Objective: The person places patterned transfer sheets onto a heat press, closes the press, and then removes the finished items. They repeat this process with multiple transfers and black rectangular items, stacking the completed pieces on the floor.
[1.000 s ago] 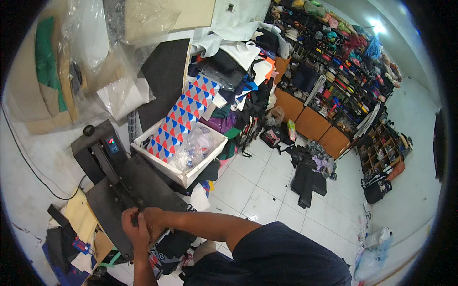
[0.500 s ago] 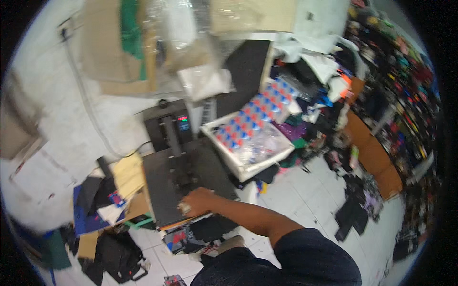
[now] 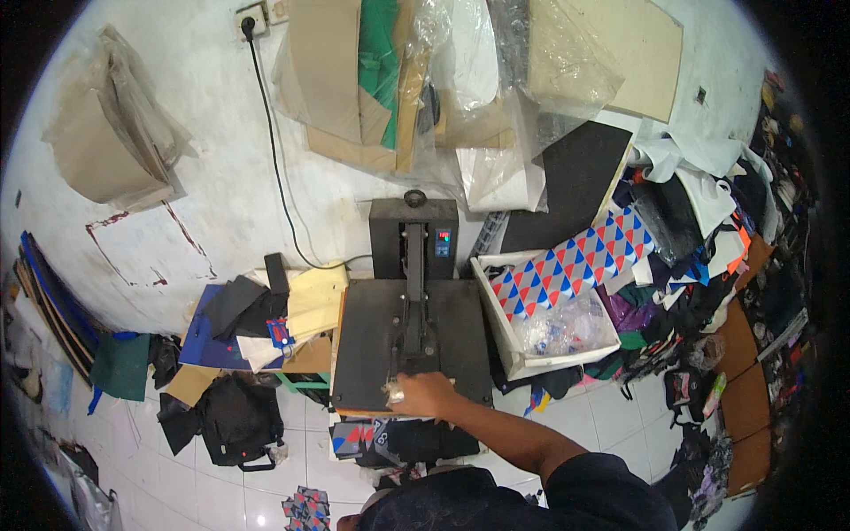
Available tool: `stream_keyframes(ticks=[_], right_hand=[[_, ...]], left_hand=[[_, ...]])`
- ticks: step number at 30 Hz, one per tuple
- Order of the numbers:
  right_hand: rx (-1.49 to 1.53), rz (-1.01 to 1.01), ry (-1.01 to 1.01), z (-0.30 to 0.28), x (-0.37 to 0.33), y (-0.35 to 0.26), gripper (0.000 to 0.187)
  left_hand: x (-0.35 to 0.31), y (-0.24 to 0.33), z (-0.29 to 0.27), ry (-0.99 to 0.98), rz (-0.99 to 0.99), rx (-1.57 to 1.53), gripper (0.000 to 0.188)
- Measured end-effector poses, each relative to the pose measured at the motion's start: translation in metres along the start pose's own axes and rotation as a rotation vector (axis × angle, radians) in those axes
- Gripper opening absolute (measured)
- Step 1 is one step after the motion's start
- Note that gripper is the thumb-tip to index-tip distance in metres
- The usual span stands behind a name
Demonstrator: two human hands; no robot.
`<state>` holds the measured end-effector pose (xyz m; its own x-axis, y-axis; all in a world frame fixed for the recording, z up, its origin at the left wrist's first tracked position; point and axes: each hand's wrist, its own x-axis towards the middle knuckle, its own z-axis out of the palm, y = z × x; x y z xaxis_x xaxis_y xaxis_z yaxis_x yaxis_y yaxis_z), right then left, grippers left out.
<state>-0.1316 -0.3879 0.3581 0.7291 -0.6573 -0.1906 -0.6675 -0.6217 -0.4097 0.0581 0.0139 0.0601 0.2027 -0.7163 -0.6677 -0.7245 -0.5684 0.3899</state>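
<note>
A black heat press point(image 3: 367, 332) stands against the wall, its arm rising above a wide flat plate and a small lit display on its post. My right hand point(image 3: 425, 396) is closed round the front end of the press handle point(image 3: 394, 394), which looks wrapped in something pale. The forearm reaches in from the lower right. A thin orange-brown edge shows beneath the plate's front. Just below lie dark cloth pieces and grey, red and blue patterned ones point(image 3: 352, 438). A sliver of skin shows at the lower edge, too little to make out; my left hand is not visible.
Right of the press, a white box point(image 3: 505, 341) holds a long patterned strip point(image 3: 575, 261) and clear plastic. Cloth heaps point(image 3: 699, 221) fill the right side. Left are yellow sheets point(image 3: 316, 301), black pieces and a black backpack point(image 3: 237, 420). Patterned pieces point(image 3: 306, 509) lie low down. A power cord hangs behind.
The view has turned and levelled, so the press now appears upright and farther right. My right hand stays at the front of the press.
</note>
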Motion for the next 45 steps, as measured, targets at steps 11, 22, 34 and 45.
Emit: stream_keyframes(ticks=[11,22,34,45], right_hand=[[-0.026,-0.160,-0.137,-0.011,0.008,0.028,0.051],[-0.007,-0.095,-0.084,-0.013,0.008,0.013,0.046],[-0.005,-0.087,-0.060,-0.011,0.008,0.014,0.045],[0.036,-0.121,-0.056,-0.013,0.009,0.013,0.047]], left_hand=[[0.052,-0.001,-0.008,0.023,-0.134,-1.186,0.022],[0.030,0.037,-0.001,0.297,-0.444,-0.661,0.039],[0.030,0.079,-0.018,0.299,-0.373,-0.621,0.039],[0.039,0.101,-0.028,0.506,-0.331,-1.149,0.032]])
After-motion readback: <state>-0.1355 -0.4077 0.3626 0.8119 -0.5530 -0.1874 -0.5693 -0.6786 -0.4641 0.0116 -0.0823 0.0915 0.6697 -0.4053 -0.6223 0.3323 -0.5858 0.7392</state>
